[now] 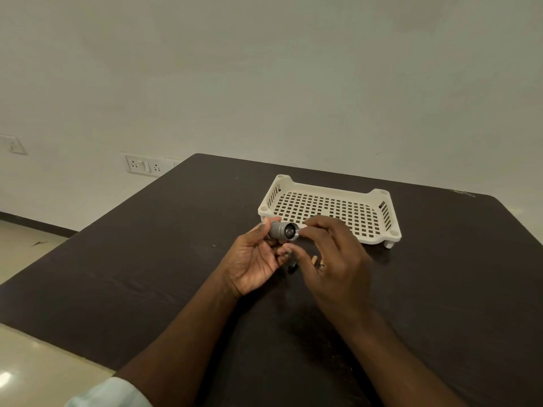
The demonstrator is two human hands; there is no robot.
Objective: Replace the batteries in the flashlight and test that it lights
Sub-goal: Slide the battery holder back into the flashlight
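Fingers (pixel 266 230) of the left hand (pixel 254 261) curl round the grey flashlight (pixel 282 230), palm up, thumb side toward the camera; the barrel lies across the fingertips with its lens end pointing to 3 o'clock. Right hand (pixel 333 254) sits just at 3 o'clock of the flashlight, fingers bent, thumb and forefinger tips meeting at the lens rim, so it pinches or at least touches the head there; the exact contact is hard to read at this size. Ring on one right finger (pixel 321 265).

Nearest the camera, at 7 o'clock of the frame: pale sleeve cuff (pixel 108 393) on the left forearm. Both bare forearms run up over the dark table (pixel 147 274) toward the middle.

Under the hands, on the table between the two palms: small dark part (pixel 292 268), possibly a cap, too small to tell. Small tan bit (pixel 315 259) beside the right fingers, unclear what it is.

Beyond the hands at 1 o'clock: cream perforated tray (pixel 379 227), on short legs, sits on the table; its near edge is just behind the flashlight.

Farther at 10 o'clock: white wall sockets (pixel 145 165); another switch plate (pixel 13 145) at 9 o'clock. Pale wall (pixel 264 69) behind; tiled floor (pixel 26 239) left of the table.
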